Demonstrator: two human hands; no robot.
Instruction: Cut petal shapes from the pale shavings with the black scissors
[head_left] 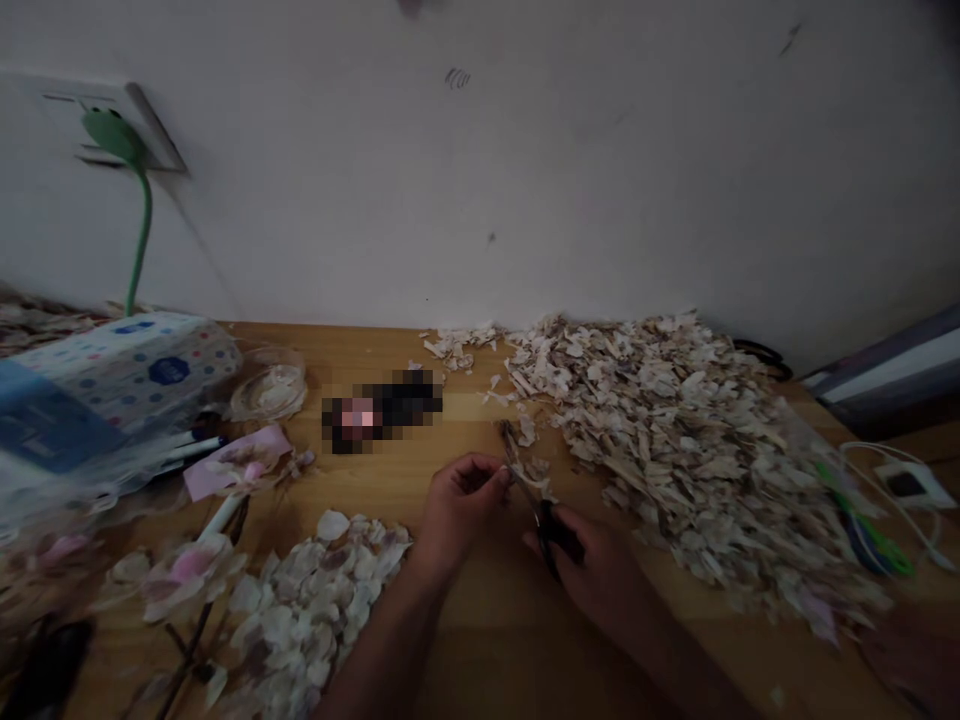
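Note:
My right hand (589, 560) grips a pair of scissors (546, 530) by the black handles. Their metal blades point up and left, reaching the fingertips of my left hand (466, 497). The left thumb and forefinger are pinched together; whatever lies between them is too small and dark to name. Just beyond the fingertips are brownish dried scraps (529, 462). To the right spreads a big heap of dried, curled flakes (660, 430). Left of my left forearm lies a pile of pale, rounded petal-like pieces (311, 600).
A dotted tissue pack (157, 360) stands at the left, with pens (187, 447) and handmade-looking flowers (187, 570) before it. A roll of clear tape or film (270, 388) and a blurred-out dark object (382, 408) lie near the wall. A white cabled device (911, 484) sits far right.

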